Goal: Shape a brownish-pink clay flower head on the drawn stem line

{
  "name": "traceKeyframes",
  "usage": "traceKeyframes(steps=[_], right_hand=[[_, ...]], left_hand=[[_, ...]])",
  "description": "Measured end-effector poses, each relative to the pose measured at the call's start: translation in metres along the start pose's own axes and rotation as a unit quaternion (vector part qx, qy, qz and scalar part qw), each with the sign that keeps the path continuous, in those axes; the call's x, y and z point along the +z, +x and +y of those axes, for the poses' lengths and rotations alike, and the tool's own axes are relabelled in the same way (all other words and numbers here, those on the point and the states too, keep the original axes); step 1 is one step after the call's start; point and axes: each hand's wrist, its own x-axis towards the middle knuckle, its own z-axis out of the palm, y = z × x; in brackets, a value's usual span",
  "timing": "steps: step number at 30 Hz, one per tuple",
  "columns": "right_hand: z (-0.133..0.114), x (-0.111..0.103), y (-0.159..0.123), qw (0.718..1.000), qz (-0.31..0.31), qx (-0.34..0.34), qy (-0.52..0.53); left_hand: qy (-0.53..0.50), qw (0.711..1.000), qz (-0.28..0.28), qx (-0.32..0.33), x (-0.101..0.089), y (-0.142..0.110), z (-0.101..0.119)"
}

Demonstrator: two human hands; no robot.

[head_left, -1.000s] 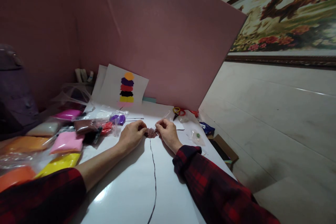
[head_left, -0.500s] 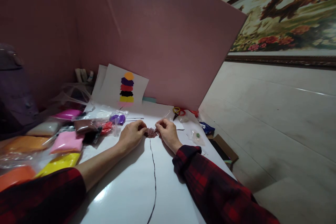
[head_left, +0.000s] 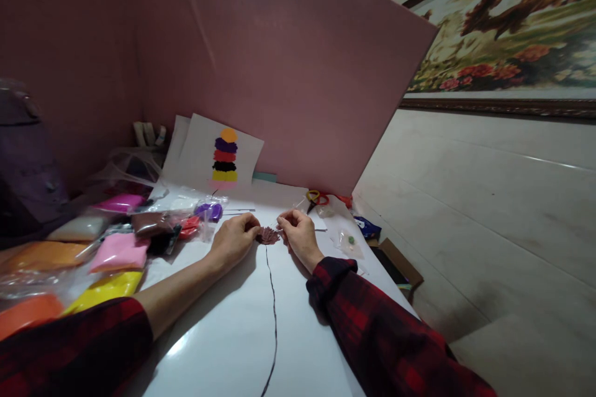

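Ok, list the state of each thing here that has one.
Left hand: fingertips together, by the brown piece
Right hand: fingers pinched
Brown piece: surface ridged
Striped sheet: propped up
Pink bag: filled
Cardboard box: open
Scissors: blades unclear

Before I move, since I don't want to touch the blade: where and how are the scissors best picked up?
I'd pinch the scissors by their handle loops, coming from above with your right hand, the nearer one. The broad yellow and red loops offer a good grip, while the dark blade points toward your side.
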Motion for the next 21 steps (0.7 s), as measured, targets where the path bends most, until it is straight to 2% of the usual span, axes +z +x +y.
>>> traceKeyframes(steps=[3,9,15,21], right_hand=[[0.0018,0.0002,0.0005,1.0,-0.003,-0.005,0.005],[0.0022,-0.0009,0.0005,0.999,0.04,-0.005,-0.011],[0.001,-0.0003,0.0009,1.0,0.014,-0.012,-0.007],[0.0023,-0.0002,0.0018,0.999,0.01,-0.033,-0.024]], left_hand=[[-0.004,1.0,0.002,0.0,0.0004,0.0,-0.0004],[-0.02,1.0,0.014,0.003,0.0021,0.0008,-0.0037],[-0.045,0.998,0.037,0.016,0.0021,0.0026,-0.0067],[-0.068,0.997,0.046,-0.003,0.0016,0.0027,-0.0045]])
